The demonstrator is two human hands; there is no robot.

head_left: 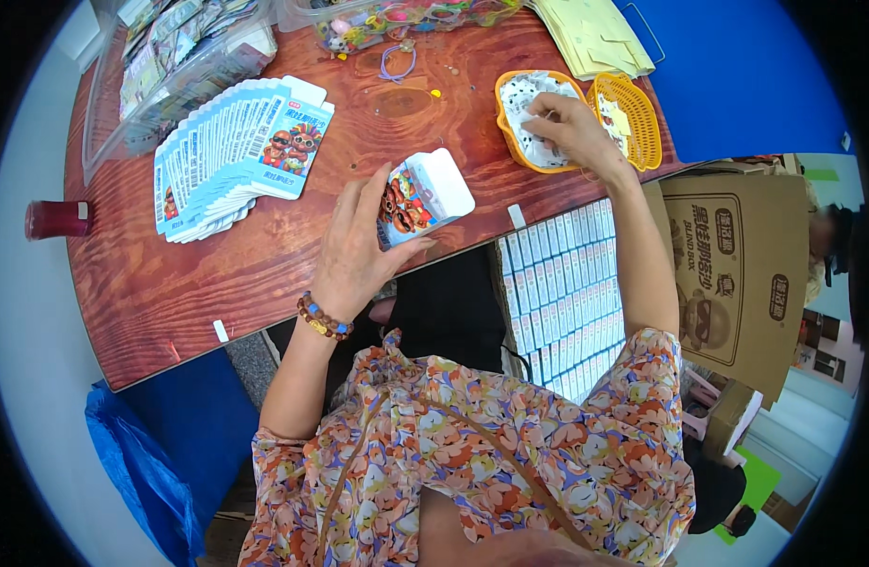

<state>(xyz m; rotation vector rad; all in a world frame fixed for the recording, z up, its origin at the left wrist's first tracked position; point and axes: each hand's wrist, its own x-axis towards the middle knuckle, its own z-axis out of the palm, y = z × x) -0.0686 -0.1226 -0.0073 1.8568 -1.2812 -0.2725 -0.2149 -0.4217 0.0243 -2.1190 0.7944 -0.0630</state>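
My left hand [349, 241], with a beaded bracelet at the wrist, grips a small light-blue printed carton [417, 200] whose white flap end points up and right. My right hand [571, 135] reaches into a yellow plastic basket [503, 126] lined with white, dark-spotted pieces [540, 90]. Its thumb and fingers come together over them; whether something is pinched there is too small to make out. Left of the carton, a fanned stack of flat light-blue cartons [236, 156] lies on the reddish wooden table [359, 113].
A second yellow basket [647, 132] holds small paper pieces, beside a pile of pale yellow sheets [595, 38]. Clear bins [99, 113] stand at the back left. A dark red jar [58, 218] sits at the left edge. Below right, an open cardboard box [737, 274] holds rows of filled cartons [567, 293].
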